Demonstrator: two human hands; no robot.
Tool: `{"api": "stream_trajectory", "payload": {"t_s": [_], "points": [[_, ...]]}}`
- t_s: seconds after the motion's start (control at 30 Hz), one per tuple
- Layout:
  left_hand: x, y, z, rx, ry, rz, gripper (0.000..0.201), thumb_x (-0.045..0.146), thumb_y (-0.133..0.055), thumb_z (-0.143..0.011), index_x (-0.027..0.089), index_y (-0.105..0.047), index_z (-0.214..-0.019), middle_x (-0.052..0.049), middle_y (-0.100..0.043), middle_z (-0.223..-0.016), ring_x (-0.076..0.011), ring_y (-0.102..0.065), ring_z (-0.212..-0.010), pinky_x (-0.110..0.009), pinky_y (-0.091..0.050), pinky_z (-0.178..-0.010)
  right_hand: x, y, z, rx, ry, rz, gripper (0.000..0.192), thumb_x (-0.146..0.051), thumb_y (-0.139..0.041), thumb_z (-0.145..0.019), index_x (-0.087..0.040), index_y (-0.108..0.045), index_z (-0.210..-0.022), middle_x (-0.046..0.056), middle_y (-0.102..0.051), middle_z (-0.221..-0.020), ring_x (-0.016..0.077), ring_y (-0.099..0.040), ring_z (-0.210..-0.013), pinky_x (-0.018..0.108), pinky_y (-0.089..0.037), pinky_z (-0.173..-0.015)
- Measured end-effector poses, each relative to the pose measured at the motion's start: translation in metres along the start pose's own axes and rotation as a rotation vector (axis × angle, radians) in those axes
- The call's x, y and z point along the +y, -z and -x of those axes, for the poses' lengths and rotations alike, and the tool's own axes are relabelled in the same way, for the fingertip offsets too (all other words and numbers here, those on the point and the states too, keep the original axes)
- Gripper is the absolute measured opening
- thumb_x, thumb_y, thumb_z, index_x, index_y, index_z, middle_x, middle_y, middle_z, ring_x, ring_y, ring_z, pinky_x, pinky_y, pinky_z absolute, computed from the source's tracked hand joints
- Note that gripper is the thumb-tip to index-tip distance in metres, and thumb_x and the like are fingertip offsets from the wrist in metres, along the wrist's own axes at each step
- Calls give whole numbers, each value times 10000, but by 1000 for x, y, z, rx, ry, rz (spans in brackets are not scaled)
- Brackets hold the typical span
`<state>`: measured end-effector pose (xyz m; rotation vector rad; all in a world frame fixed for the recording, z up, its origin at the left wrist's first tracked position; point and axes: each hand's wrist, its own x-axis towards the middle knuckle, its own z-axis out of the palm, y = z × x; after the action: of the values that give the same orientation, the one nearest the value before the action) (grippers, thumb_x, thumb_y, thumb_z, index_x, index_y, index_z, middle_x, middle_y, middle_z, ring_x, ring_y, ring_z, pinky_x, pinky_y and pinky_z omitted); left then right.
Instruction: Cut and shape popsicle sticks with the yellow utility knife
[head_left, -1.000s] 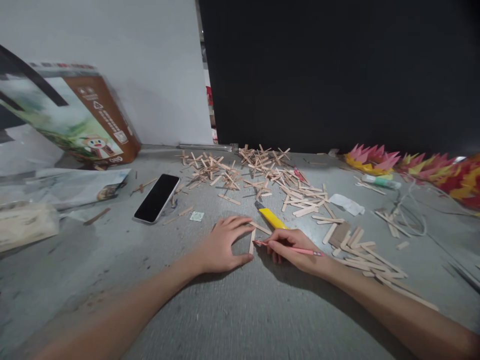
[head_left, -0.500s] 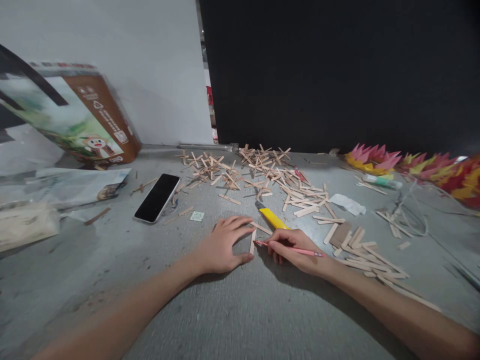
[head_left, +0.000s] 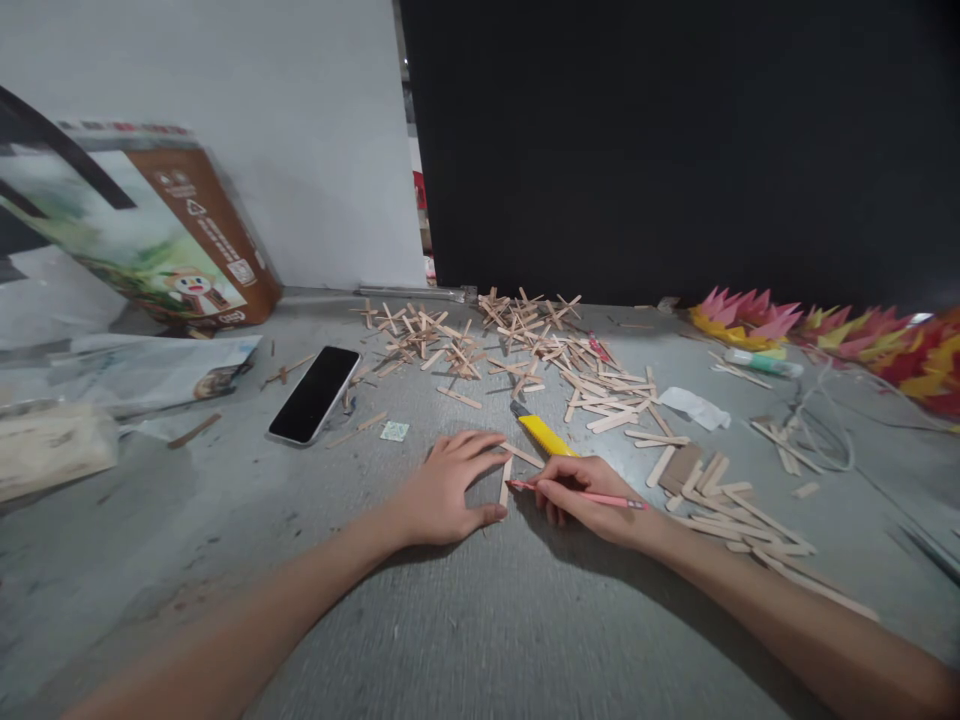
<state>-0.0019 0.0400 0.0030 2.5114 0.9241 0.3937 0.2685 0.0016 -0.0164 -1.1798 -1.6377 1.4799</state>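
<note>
Left hand (head_left: 442, 490): flat, pinning a wooden stick (head_left: 505, 481) under thumb and fingers.
Right hand (head_left: 592, 498): clenched around pink pencil (head_left: 577, 494), tip on stick.
Yellow cutter (head_left: 544, 434): just beyond.

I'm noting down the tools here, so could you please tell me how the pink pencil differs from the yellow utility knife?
The pink pencil is thin and round; the yellow utility knife is broader and flat. The pencil is held in the right hand, its tip at a wooden stick that the left hand steadies; the knife lies unheld on the floor beyond the hands. Both are long, slim tools.
</note>
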Motion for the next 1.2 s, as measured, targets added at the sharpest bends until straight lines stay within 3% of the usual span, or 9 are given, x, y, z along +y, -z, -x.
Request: {"api": "stream_trajectory", "payload": {"t_s": [0.33,1.2], "points": [[3,3,-1,-24,7,-10,761,745,-575,-941,268,-554,-1535,-114,-469,-1656,-363,-391,-1527,-597,-337,-1219,2,-1,-1,9,-4,17,259,-364,-643,-991,-171,-705,-829,13,-677,-665,128,-637,-564,215,-494,-522],[3,3,-2,-9,4,13,719,715,-606,-938,284,-579,-1512,-122,-486,-1641,-365,-399,-1518,-603,-327,-1222,-6,-1,1,-6,12,57,296,-440,-678,-962,-172,-688,-837,21,-667,-658,141,-628,-572,238,-510,-542]]}}
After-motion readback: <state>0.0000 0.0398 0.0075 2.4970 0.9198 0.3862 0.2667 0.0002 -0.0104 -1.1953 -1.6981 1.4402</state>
